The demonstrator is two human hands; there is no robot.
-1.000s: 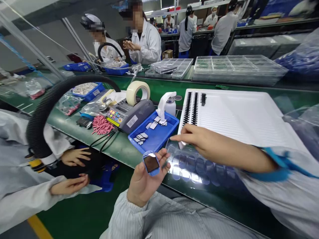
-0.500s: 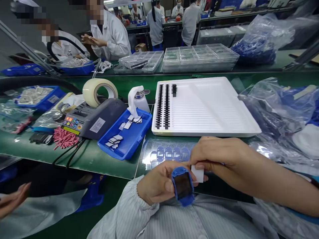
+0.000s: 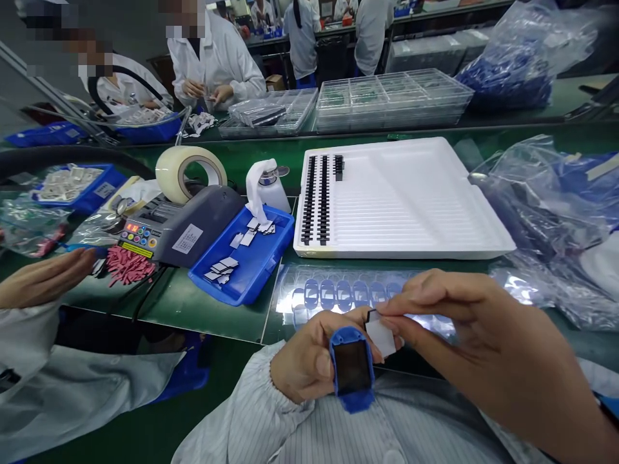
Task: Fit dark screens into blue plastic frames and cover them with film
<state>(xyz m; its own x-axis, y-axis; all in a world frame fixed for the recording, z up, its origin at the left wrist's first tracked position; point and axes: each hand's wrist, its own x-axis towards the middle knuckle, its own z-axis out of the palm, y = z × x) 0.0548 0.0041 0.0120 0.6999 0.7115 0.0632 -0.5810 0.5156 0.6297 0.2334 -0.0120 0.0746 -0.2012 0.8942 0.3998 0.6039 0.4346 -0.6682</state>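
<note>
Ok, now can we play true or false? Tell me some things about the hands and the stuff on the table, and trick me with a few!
1. The left hand holds a blue part with a dark panel. True.
2. The right hand has nothing in it. False: the right hand pinches a small white piece between finger and thumb.
3. Flat white bits lie in the blue tray beside the gray machine. True.
4. The roll of tape is bright red. False: the tape roll is pale cream.
5. Black pieces fill the whole white tray. False: the black pieces stand only toward the left side of the white tray.
</note>
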